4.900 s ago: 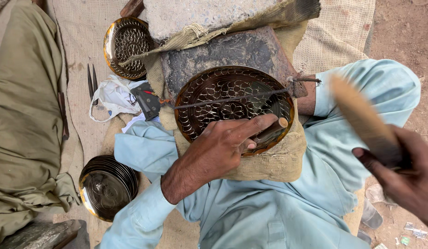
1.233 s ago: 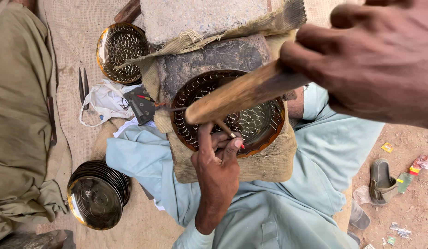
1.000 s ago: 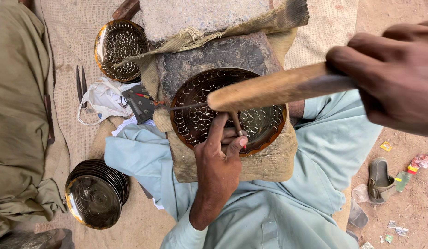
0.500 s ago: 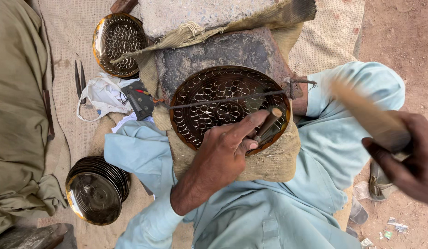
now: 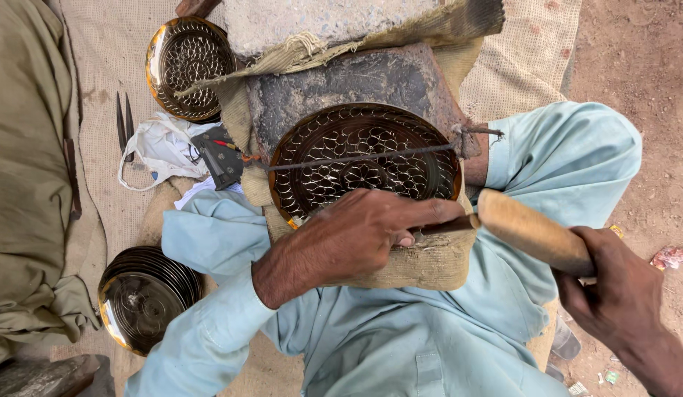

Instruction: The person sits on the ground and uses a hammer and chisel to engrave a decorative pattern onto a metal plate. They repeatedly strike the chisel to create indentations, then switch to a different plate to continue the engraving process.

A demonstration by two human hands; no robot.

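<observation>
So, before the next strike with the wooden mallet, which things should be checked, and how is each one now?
1. Left hand holds the metal punch firmly: ok.
2. Punch tip set on the pierced brass plate: cannot tell, fingers hide it.
3. Right hand grip on the wooden mallet: ok.
4. Mallet head lined up with the punch end: ok, they meet.
5. Wire rod lies across the plate: ok.
6. Plate rests flat on the dark block: ok.

Chisel (image 5: 438, 227) tip hidden under fingers (image 5: 400, 220)
</observation>
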